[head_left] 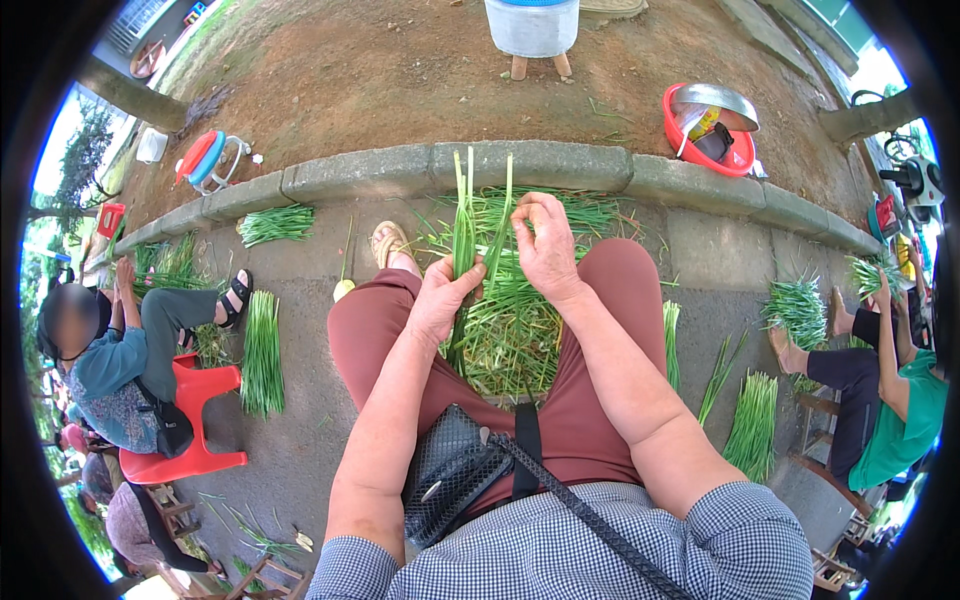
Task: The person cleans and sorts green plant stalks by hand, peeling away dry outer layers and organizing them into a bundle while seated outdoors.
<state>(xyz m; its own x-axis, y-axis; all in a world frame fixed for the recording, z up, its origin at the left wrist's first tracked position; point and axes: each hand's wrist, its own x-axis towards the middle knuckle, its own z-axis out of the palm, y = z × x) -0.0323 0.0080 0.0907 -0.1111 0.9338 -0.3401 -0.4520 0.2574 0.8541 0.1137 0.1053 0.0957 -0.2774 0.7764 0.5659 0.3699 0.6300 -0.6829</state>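
Upright in my left hand (444,296) is a small bunch of garlic chives (464,225), pale stalk ends pointing up, fingers closed round the green leaves. One stalk (507,185) leans apart from the bunch toward my right hand (548,250). That hand's thumb and fingers are pinched together beside this stalk; whether they grip it or something smaller is hidden. Below both hands, between my knees, lies a large loose heap of chives (510,335), with yellowed bits mixed in nearer my lap. More chives (575,212) spread from the heap toward the curb.
A stone curb (390,172) runs across in front. Neat chive bundles lie at left (263,355) and right (752,428). A red basin (738,165) stands beyond the curb. A person on a red stool (205,400) sits left; another in a green shirt (890,420), right, holds chives.
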